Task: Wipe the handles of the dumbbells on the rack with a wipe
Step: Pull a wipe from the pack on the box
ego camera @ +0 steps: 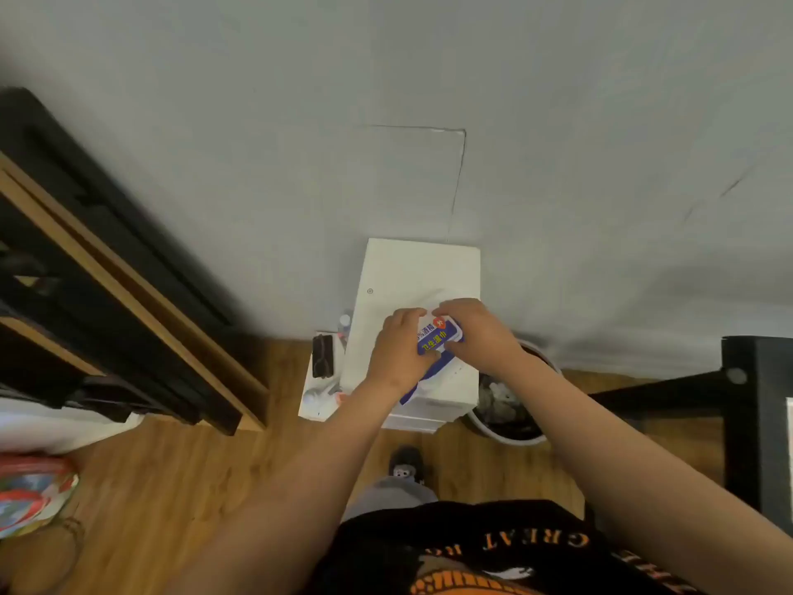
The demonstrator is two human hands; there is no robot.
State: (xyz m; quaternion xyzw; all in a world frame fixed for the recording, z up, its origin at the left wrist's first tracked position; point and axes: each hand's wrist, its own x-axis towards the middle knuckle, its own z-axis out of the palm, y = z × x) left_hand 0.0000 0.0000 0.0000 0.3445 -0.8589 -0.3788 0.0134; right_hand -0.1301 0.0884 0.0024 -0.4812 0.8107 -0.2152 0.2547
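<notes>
One wipe pack [434, 339] between left hand [397, 352], right hand [477, 332]

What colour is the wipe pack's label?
Blue, with yellow lettering, on the wipe pack; head view.

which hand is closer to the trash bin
Right. The right hand grips the wipes pack beside the trash bin; the left hand holds the pack's other side, farther off.

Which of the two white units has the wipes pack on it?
The taller white cabinet: the blue-and-white wipes pack lies on its top. The lower white shelf beside it holds a black case.
</notes>
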